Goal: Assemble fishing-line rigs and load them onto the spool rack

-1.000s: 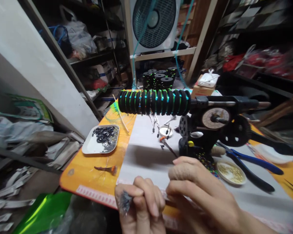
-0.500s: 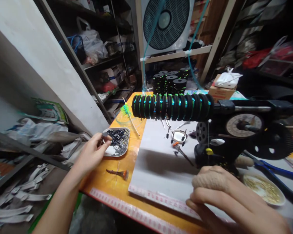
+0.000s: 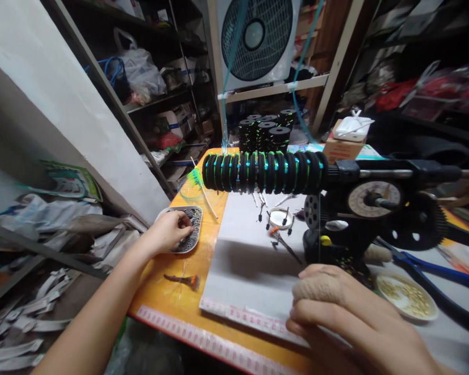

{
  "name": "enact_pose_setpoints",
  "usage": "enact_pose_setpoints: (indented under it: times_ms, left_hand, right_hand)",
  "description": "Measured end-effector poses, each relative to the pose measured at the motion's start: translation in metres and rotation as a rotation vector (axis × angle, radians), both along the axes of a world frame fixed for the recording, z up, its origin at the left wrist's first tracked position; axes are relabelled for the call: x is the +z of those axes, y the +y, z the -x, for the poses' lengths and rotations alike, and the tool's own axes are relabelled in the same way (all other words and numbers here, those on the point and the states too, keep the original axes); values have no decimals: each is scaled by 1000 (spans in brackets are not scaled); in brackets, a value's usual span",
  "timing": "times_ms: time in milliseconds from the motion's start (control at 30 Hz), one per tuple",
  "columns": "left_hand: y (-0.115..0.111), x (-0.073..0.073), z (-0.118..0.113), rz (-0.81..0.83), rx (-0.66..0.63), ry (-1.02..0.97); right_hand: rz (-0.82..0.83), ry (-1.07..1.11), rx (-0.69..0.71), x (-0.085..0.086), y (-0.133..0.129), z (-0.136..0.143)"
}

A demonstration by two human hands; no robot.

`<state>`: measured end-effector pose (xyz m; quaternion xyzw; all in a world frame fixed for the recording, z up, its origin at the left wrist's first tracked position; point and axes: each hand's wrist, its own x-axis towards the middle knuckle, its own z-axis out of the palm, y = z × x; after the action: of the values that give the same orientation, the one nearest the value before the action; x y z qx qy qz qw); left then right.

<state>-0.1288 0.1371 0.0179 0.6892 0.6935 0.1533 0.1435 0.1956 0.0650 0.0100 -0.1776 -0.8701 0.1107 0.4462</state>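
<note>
My left hand (image 3: 172, 232) is over a white tray (image 3: 199, 229) of small dark pieces, its fingers bent together and their tips among the pieces; anything between them is too small to tell. My right hand (image 3: 332, 304) hovers above the front of the white board (image 3: 242, 271), fingers curled together, a tan wrap around one finger. What it grips, if anything, is hidden. Beyond it, a black ribbed roller (image 3: 263, 173) with green and blue threads extends from a dark machine with a dial (image 3: 374, 199).
A small brush (image 3: 183, 281) lies on the orange table. A round white dish (image 3: 281, 217) with dark clips is on the board. At right are a dish of gold pieces (image 3: 408, 297) and blue-handled pliers (image 3: 441, 271). Black spools (image 3: 266, 130) and a fan (image 3: 258, 39) are behind.
My left hand has moved right and further into the tray, covering more of the dark pieces. The whole view has shifted slightly. My right hand keeps its curled pose.
</note>
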Motion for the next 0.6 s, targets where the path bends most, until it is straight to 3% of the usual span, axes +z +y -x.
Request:
enact_pose_setpoints:
  times_ms: [167,300,367,433,600]
  left_hand:
    - [-15,11,0,-107,106,-38]
    - [-54,16,-21,-182,125,-145]
    - [-77,13,-41,-233,116,-303]
    - [-94,5,-61,-232,13,-448]
    - [-97,-14,-89,-295,-24,-320]
  right_hand:
    - [45,-34,-70,-2,-3,0]
    - [32,-6,-75,2,-8,1]
    - [50,13,-70,5,-10,2]
    - [70,35,-62,6,-10,2]
    - [86,97,-95,3,-5,-1]
